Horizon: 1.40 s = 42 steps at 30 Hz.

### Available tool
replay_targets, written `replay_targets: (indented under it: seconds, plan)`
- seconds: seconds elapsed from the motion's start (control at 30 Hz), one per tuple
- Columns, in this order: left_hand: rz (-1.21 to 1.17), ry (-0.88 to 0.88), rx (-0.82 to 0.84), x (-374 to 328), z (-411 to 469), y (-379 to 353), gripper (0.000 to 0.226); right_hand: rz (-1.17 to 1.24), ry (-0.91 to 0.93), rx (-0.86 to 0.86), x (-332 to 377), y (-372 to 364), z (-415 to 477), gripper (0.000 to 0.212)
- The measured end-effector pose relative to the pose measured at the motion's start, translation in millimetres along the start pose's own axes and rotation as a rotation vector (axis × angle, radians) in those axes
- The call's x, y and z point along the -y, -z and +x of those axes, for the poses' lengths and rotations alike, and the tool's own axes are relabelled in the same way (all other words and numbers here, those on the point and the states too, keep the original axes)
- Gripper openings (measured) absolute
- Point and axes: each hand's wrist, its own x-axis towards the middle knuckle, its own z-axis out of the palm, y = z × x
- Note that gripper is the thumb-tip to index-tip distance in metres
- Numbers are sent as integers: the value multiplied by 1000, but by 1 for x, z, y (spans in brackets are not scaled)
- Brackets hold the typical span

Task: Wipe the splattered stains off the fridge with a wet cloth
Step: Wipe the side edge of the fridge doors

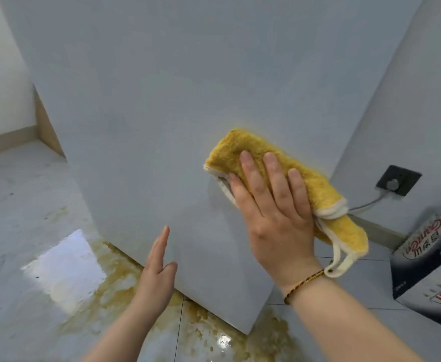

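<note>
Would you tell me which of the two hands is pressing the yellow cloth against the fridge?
The right hand, fingers straight and flat on the cloth against the fridge; the left hand is open lower down and holds nothing.

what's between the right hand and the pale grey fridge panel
In the head view, a folded yellow terry cloth with white trim lies between the right hand and the pale grey fridge panel, pressed flat under straight fingers.

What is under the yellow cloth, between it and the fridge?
The right hand presses the yellow cloth flat on the fridge. Around it the fridge is plain grey; any stain beneath the cloth is covered.
</note>
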Motion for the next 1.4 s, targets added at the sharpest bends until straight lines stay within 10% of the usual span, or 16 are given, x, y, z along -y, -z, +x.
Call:
replay_targets:
  seconds: [0.47, 0.7, 1.1, 1.4]
  plan:
    - [-107, 77, -55, 13, 0, 37, 58, 148, 191, 376, 100, -68, -63, 64]
    - [-150, 139, -122, 15, 0, 50, 61, 398, 484, 1135, 132, -70, -68, 34]
    - [-540, 211, -104, -20, 17, 66, 44, 1779, -1254, 1014, 105, -30, 20, 23]
    - [-715, 284, -190, -149, 12, 163, 46, 1799, -1421, 1112, 100, 4, 180, 11]
